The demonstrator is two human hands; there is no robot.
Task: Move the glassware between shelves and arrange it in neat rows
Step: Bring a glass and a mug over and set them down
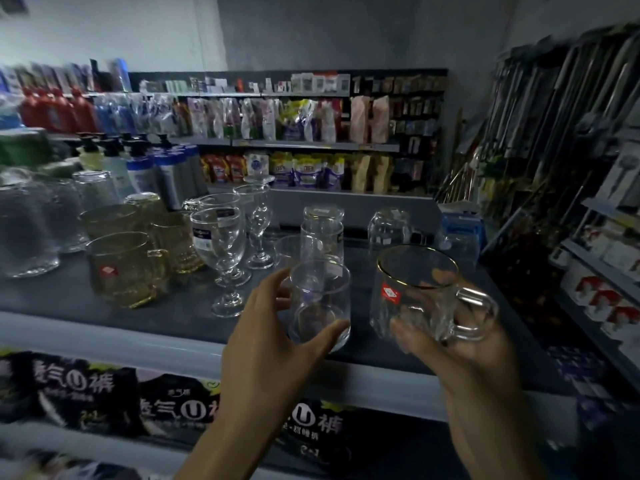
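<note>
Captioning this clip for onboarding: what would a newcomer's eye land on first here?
The two hands at front centre: the left hand grips a clear straight glass tumbler at the front edge of the dark shelf, while the right hand holds a tilted clear glass mug with a gold rim and red label. Next come the amber glass mugs on the shelf's left and the clear stemmed goblets beside them.

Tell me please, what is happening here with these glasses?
A person is arranging glassware on a shop shelf. The left hand grips a clear tumbler near the shelf's front edge. The right hand holds a gold-rimmed mug, slightly tilted. Further left stand amber mugs and goblets.
</note>
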